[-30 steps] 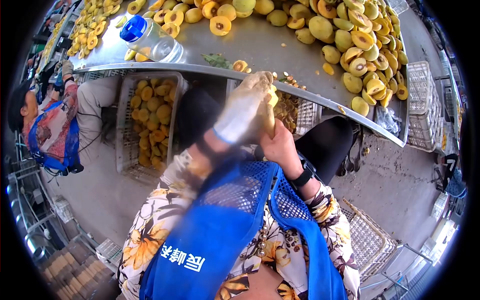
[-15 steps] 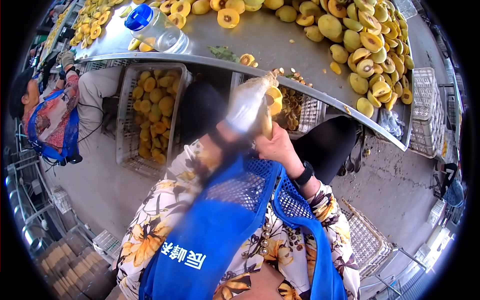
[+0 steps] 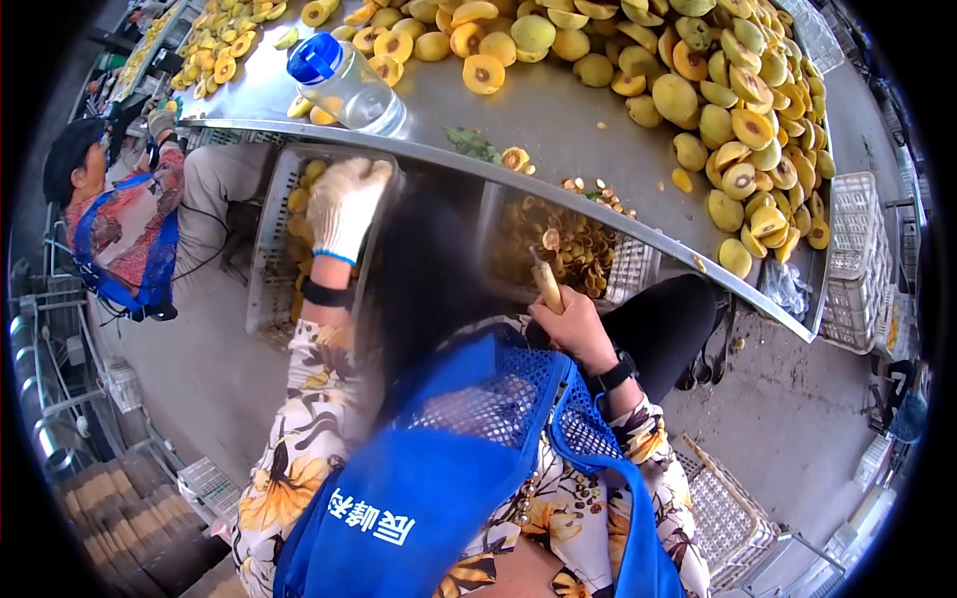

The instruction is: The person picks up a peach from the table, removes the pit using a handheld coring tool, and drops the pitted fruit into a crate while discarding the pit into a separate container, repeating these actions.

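My left hand (image 3: 347,204), in a white knit glove, is over the right side of a crate (image 3: 261,289) of yellow peach halves (image 3: 297,227). Its fingers look curled; the glove hides whatever may be in them. Bare and closed, my right hand (image 3: 580,327) grips the wooden handle of a pitting tool (image 3: 546,286), which points up and away from me. The tool's tip is hard to make out against the pits and scraps (image 3: 573,249) in the bin behind it. A cut peach piece (image 3: 551,239) shows at or just behind that tip.
A metal table (image 3: 588,149) bears a large heap of halved peaches (image 3: 758,130), a water bottle with a blue lid (image 3: 349,90) and a green leaf (image 3: 471,143). Another person (image 3: 120,219) sits at the left. White crates (image 3: 849,259) are stacked at the right.
My left hand has moved left, away from the right hand and over the crate. The peach half that was between my hands is no longer there. My right hand still holds the tool.
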Demonstrator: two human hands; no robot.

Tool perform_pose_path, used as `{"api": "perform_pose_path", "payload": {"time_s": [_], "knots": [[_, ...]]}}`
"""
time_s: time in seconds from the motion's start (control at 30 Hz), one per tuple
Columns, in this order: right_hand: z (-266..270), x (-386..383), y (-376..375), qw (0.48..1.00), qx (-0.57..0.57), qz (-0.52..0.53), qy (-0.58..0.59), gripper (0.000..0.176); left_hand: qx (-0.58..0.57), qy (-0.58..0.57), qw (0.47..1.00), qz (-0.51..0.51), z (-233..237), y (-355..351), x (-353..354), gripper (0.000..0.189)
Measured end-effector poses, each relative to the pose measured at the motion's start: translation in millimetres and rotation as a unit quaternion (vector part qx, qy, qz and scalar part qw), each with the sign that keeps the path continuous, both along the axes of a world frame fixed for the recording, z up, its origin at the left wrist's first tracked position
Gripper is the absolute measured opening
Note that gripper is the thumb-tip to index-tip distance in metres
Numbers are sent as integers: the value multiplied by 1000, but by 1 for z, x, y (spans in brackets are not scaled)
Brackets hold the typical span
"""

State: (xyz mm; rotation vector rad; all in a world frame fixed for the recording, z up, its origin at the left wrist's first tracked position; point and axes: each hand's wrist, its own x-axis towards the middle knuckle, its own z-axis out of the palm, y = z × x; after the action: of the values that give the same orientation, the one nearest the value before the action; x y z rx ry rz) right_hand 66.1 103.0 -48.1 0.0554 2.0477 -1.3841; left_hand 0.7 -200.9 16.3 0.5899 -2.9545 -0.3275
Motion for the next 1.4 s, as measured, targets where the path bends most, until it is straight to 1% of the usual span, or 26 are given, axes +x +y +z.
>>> {"api": "perform_pose_path", "payload": {"time_s": [0.07, 0.13, 0.17, 0.2, 0.27, 0.33, 0.4, 0.43, 0.53, 0.57, 0.63, 0.67, 0.7, 0.73, 0.8, 0.87, 0.93, 0.97, 1.0, 1.07, 1.1, 1.13, 1.17, 1.23, 1.3, 1.4], "knots": [[-5, 0, -2, 997, 41, 27, 60, 21, -78, 75, 992, -62, -6, -18, -18, 38], [3, -2, -10, 997, 14, 17, 80, 23, 15, 74, 993, -89, 7, 0, -59, 37], [10, -5, -12, 998, 30, 16, 48, 23, 0, 184, 966, -183, -5, 6, -86, 36], [11, -7, -12, 997, 39, 24, 69, 24, -29, 106, 982, -154, 4, 31, -106, 44], [14, -6, -10, 991, 62, 35, 112, 24, -58, 96, 968, -223, -31, 44, -164, 51], [27, -6, -8, 995, 53, -3, 87, 25, -57, -15, 969, -241, -48, 62, -195, 57], [32, -2, -2, 994, 68, -27, 85, 26, -2, -38, 986, -162, -77, 72, -210, 58], [51, -4, -3, 995, 64, -45, 69, 26, -33, 5, 984, -178, -74, 76, -208, 57], [56, -3, 1, 985, 52, -139, 86, 26, 62, -98, 978, -174, -49, 86, -207, 55], [53, -8, 0, 975, 87, -149, 139, 28, 242, -146, 940, -189, -18, 92, -186, 56], [55, -22, -7, 951, 66, -165, 255, 39, 512, -102, 842, -138, -3, 107, -139, 50], [61, -30, -13, 934, 33, -172, 310, 43, 654, -108, 735, -143, -6, 109, -118, 49], [62, -37, -19, 937, 51, -158, 308, 48, 679, -58, 701, -209, -1, 116, -88, 45], [63, -45, -24, 938, 69, -144, 307, 53, 514, -33, 799, -310, 14, 121, -64, 39], [66, -52, -29, 941, 60, -127, 307, 56, 237, 120, 848, -459, -33, 111, -32, 36], [68, -54, -32, 943, 7, -125, 307, 53, 274, 132, 857, -416, -9, 116, -8, 36], [52, -58, -25, 962, -134, -122, 203, 40, 410, 15, 871, -272, 14, 118, 6, 38], [44, -58, -24, 955, -230, -131, 135, 35, 590, -47, 787, -173, 17, 124, 6, 38], [38, -55, -24, 960, -193, -133, 153, 34, 740, -104, 661, -64, 18, 128, 7, 38], [38, -50, -28, 961, -44, -128, 243, 33, 605, 58, 768, -203, -58, 124, 15, 42], [38, -48, -29, 940, 66, -120, 313, 33, 545, 107, 803, -214, -62, 129, 18, 43], [39, -44, -27, 943, 79, -112, 305, 33, 717, 48, 690, -89, -52, 135, 15, 39], [43, -41, -24, 945, 91, -103, 297, 33, 839, 32, 537, 79, -43, 140, 13, 35], [55, -31, -19, 960, 113, -77, 243, 29, 675, 60, 733, -62, -46, 134, 10, 35], [49, -19, -17, 960, 111, -48, 253, 25, 838, 79, 537, 57, -37, 142, 10, 36], [49, -11, -21, 963, 128, -30, 235, 21, 808, 54, 582, 72, -40, 142, 8, 34]]}}
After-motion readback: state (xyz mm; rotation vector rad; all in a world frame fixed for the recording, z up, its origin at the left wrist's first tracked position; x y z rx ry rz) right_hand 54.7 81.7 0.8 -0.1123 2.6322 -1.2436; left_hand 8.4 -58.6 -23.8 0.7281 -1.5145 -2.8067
